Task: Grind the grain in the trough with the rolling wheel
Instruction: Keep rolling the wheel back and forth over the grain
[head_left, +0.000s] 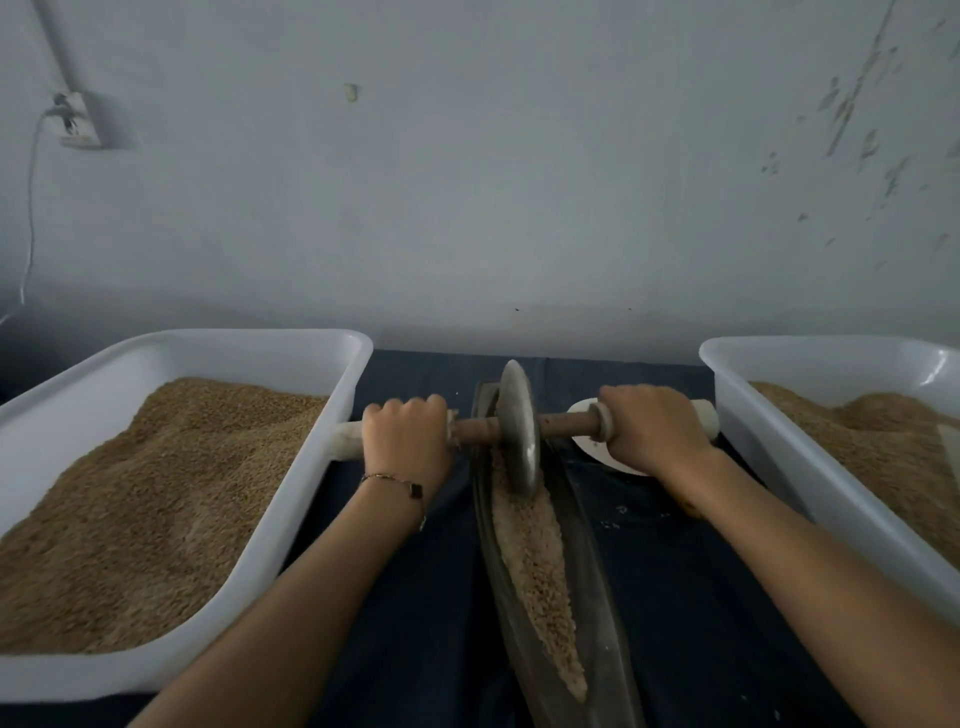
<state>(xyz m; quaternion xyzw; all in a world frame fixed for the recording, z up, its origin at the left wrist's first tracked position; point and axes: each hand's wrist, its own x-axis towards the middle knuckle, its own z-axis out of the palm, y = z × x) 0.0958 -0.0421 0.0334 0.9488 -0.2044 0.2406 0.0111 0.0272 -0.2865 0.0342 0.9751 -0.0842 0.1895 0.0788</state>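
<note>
A narrow metal trough (597, 597) runs away from me down the middle of a dark cloth. Pale grain (535, 561) lies along its groove. The grey metal rolling wheel (519, 426) stands upright in the far part of the trough, its lower edge in the grain. A brown axle (569, 423) with white ends passes through it. My left hand (408, 436) grips the axle's left handle and wears a thin bracelet. My right hand (652, 423) grips the right handle.
A white tub (332, 415) heaped with brown grain stands left of the trough; a second white tub (753, 410) with grain stands right. A small white dish (587, 447) lies behind the right hand. A grey wall rises just beyond, with a socket and cable (78, 122) at upper left.
</note>
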